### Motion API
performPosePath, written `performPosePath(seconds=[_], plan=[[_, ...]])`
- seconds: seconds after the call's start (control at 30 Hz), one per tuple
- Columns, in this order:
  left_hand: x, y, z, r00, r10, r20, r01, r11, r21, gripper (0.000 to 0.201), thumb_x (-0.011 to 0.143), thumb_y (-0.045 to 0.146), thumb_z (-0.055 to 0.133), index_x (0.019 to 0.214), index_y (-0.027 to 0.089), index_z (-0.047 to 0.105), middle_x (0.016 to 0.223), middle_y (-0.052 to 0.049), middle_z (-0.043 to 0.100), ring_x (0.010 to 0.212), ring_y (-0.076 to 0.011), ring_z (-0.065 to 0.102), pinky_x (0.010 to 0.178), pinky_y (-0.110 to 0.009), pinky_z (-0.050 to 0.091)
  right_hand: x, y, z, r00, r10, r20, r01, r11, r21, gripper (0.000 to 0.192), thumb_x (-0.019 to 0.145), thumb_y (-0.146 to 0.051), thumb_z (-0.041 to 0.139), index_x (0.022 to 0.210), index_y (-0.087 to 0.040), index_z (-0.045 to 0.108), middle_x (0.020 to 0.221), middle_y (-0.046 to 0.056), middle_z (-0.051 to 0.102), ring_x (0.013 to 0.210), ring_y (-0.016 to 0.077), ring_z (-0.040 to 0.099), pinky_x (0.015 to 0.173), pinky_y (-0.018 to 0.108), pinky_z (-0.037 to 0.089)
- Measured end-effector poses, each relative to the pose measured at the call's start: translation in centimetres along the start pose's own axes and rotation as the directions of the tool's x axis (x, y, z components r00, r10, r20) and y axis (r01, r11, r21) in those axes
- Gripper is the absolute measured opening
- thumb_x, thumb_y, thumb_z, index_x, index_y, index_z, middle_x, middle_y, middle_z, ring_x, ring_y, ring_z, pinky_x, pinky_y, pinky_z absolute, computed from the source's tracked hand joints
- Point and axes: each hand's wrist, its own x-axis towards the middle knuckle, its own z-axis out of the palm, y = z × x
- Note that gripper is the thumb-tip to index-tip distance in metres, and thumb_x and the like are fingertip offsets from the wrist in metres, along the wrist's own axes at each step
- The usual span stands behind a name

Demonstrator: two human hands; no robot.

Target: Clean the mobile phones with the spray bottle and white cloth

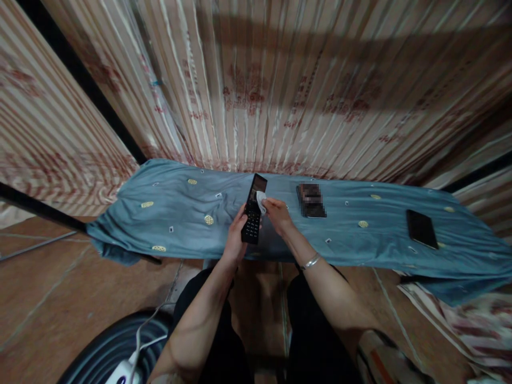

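Observation:
My left hand point(237, 232) is closed around the lower half of a black flip phone point(251, 228), which is unfolded with its keypad facing up. Between the fingers of my right hand point(277, 214) is a small white cloth or tissue point(261, 201), which touches the phone near the lower part of its screen. Both hands are over the blue patterned cloth point(192, 213). To the right of my right hand lies a dark, flat, phone-like object point(311, 201), its top partly pixelated.
A black rectangular tablet or case point(422, 229) lies farther right on the cloth. Striped curtains point(256, 106) hang right behind the covered surface. Dark poles point(92, 90) stand at the left. A white power strip point(125, 372) with cables rests on a black round item point(100, 346) at lower left.

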Motion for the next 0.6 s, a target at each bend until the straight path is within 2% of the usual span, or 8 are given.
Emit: performPosePath(seconds=[0.1, 0.2, 0.3, 0.37, 0.47, 0.6], plan=[[0.5, 0.0, -0.5, 0.998, 0.056, -0.036, -0.056, 0.998, -0.007, 0.052, 0.072, 0.038, 0.076, 0.12, 0.019, 0.069, 0.127, -0.008, 0.071, 0.128, -0.0265, 0.06, 0.109, -0.036, 0.045, -0.5, 0.0, 0.4, 0.999, -0.04, -0.01, 0.039, 0.996, -0.082, 0.029, 0.081, -0.029, 0.055, 0.055, -0.021, 0.048, 0.052, -0.007, 0.041, 0.054, 0.0109, 0.038, 0.055, 0.024, 0.028], [1.0, 0.0, -1.0, 0.994, 0.086, -0.066, -0.087, 0.996, -0.019, 0.05, 0.072, 0.039, 0.074, 0.117, 0.019, 0.07, 0.13, -0.008, 0.069, 0.132, -0.0267, 0.056, 0.112, -0.036, 0.041, -1.5, -0.3, 0.6, 0.992, -0.122, 0.034, 0.127, 0.95, -0.287, 0.034, 0.084, -0.027, 0.056, 0.052, -0.022, 0.046, 0.051, -0.007, 0.04, 0.055, 0.0116, 0.039, 0.056, 0.025, 0.026], [1.4, 0.3, -1.5, 0.991, 0.099, -0.095, -0.102, 0.994, -0.032, 0.05, 0.072, 0.038, 0.073, 0.118, 0.021, 0.069, 0.128, -0.008, 0.07, 0.128, -0.0253, 0.059, 0.11, -0.035, 0.042, -2.9, -0.6, 0.9, 0.972, -0.199, 0.128, 0.237, 0.804, -0.545, 0.034, 0.091, -0.028, 0.054, 0.057, -0.022, 0.05, 0.054, -0.005, 0.049, 0.057, 0.0132, 0.046, 0.057, 0.025, 0.028], [1.6, 0.6, -1.9, 0.988, 0.097, -0.117, -0.102, 0.994, -0.03, 0.048, 0.073, 0.038, 0.071, 0.118, 0.023, 0.069, 0.127, -0.007, 0.071, 0.123, -0.0242, 0.061, 0.106, -0.034, 0.045, -3.9, -0.6, 1.2, 0.956, -0.221, 0.195, 0.295, 0.708, -0.642, 0.031, 0.094, -0.028, 0.052, 0.064, -0.022, 0.056, 0.06, -0.002, 0.058, 0.06, 0.0143, 0.052, 0.059, 0.025, 0.031], [1.9, 1.0, -2.4, 0.984, 0.095, -0.149, -0.099, 0.995, -0.018, 0.045, 0.075, 0.037, 0.068, 0.119, 0.024, 0.069, 0.127, -0.006, 0.071, 0.12, -0.0237, 0.063, 0.101, -0.034, 0.048, -5.4, -0.6, 1.6, 0.931, -0.219, 0.292, 0.364, 0.603, -0.709, 0.028, 0.099, -0.026, 0.048, 0.075, -0.021, 0.062, 0.07, 0.001, 0.067, 0.065, 0.0161, 0.06, 0.061, 0.025, 0.034], [2.2, 1.3, -2.8, 0.98, 0.138, -0.145, -0.142, 0.99, -0.016, 0.045, 0.078, 0.036, 0.066, 0.121, 0.023, 0.069, 0.133, -0.006, 0.068, 0.125, -0.0238, 0.06, 0.103, -0.033, 0.047, -6.9, -0.9, 1.7, 0.9, -0.203, 0.385, 0.432, 0.523, -0.735, 0.026, 0.1, -0.024, 0.046, 0.084, -0.021, 0.065, 0.077, 0.003, 0.071, 0.07, 0.0169, 0.065, 0.064, 0.025, 0.037]])
